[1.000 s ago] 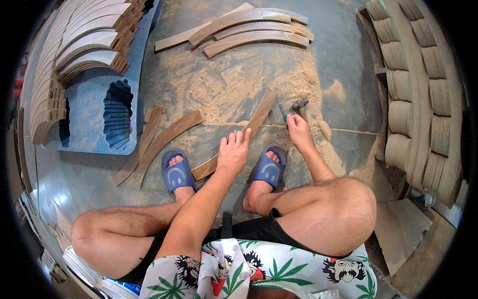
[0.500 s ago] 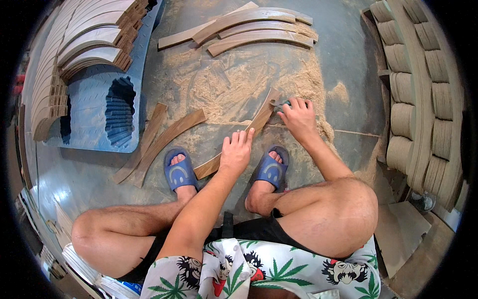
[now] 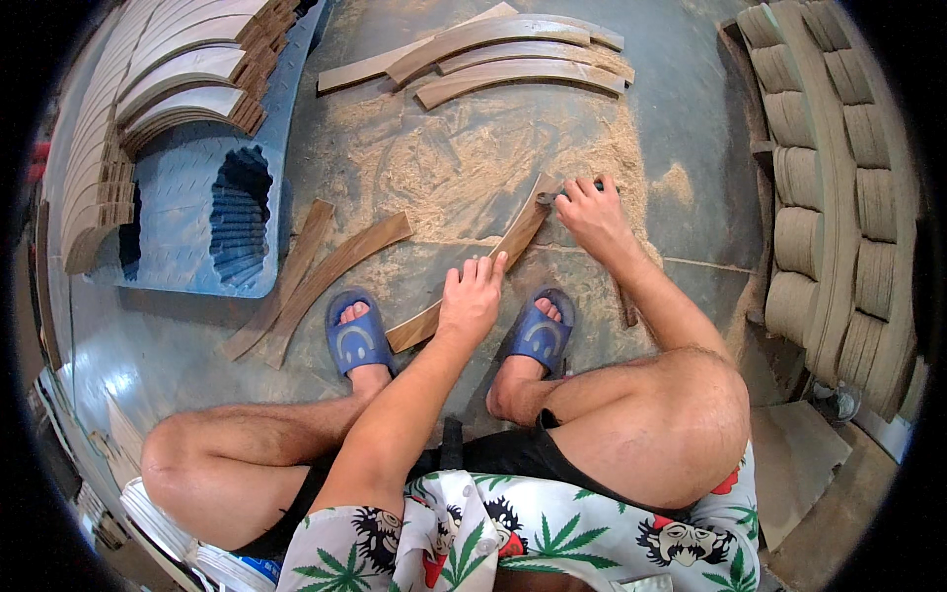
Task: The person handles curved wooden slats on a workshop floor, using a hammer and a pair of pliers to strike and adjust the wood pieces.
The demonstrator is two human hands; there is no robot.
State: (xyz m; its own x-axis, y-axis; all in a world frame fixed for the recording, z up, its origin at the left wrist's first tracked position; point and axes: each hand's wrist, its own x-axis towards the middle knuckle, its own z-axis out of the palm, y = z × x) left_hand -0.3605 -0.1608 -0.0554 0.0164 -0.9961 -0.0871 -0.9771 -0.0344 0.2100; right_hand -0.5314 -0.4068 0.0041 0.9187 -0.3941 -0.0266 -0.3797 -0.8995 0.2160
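My left hand (image 3: 471, 301) is closed over the middle of a curved wooden strip (image 3: 521, 235). The strip slants between my feet, its near end (image 3: 409, 329) by the left slipper and its far end pointing away to the right. My right hand (image 3: 595, 219) is wrapped round what look like small pliers (image 3: 546, 198) with a grey metal head and a dark green grip. Their head touches the strip's right edge close to its far end. Most of the grip is hidden in the fingers.
Two curved strips (image 3: 340, 261) lie left of my feet; several more (image 3: 523, 79) lie at the back. Sawdust (image 3: 444, 168) covers the floor between. A blue pallet (image 3: 182, 217) bears stacked strips at left; curved pieces (image 3: 797, 237) stand stacked at right. A brown stick (image 3: 628, 308) shows beside my right forearm.
My right hand has turned slightly and moved a little away from me, and the pliers' head has shifted slightly along the strip's edge. My left hand keeps its hold.
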